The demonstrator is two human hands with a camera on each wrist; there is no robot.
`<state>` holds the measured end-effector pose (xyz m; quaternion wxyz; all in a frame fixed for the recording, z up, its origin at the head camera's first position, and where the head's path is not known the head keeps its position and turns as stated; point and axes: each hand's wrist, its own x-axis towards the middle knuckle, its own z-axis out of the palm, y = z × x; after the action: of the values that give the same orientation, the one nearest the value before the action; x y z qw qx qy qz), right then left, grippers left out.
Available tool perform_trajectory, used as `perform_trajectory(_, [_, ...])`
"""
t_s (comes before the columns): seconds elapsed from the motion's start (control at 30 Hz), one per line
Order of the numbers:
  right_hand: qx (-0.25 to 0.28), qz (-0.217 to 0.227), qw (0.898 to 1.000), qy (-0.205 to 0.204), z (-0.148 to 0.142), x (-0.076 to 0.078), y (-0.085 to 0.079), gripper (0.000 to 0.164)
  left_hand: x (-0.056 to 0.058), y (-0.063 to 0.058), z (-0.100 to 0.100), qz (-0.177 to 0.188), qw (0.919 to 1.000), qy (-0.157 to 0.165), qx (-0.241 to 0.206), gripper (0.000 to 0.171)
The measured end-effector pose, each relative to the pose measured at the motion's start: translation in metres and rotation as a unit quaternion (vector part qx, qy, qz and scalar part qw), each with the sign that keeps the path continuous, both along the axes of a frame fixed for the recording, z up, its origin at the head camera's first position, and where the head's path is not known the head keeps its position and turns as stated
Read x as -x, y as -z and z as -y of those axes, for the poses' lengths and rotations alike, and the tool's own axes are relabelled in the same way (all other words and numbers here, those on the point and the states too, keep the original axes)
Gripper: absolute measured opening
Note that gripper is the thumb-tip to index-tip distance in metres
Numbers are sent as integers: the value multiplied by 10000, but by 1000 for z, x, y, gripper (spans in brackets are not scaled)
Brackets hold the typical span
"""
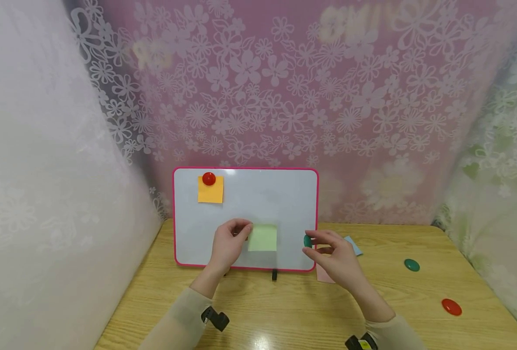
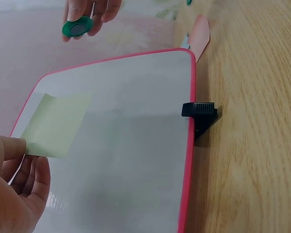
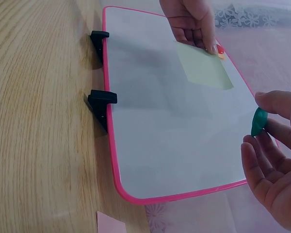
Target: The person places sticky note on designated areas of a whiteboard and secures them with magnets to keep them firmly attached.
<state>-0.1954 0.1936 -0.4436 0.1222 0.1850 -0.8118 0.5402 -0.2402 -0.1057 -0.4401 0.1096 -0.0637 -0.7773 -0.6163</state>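
A whiteboard with a pink frame stands on the table. My left hand pinches a pale green sticky note by its left edge, in front of the board's lower middle. In the left wrist view the note hangs flat from thumb and fingers. Near the board's right edge my right hand holds a green round magnet between thumb and fingertips. The magnet's dark underside shows in the left wrist view. An orange sticky note is on the board's upper left under a red magnet.
Black feet prop the board's lower edge. A pink note and a blue note lie by the right hand, partly hidden. Farther right on the wooden table lie another green magnet and a red magnet.
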Motion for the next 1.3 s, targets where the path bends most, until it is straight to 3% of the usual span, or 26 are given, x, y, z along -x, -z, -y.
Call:
perform_trajectory(0.57, [-85, -296, 9995, -85, 13, 15, -4, 41, 8, -6, 2, -1, 9999, -100, 14, 10])
perform_trajectory(1.3, [-654, -855, 9942, 12, 37, 32, -15, 43, 24, -6, 5, -285, 9993, -247, 59, 11])
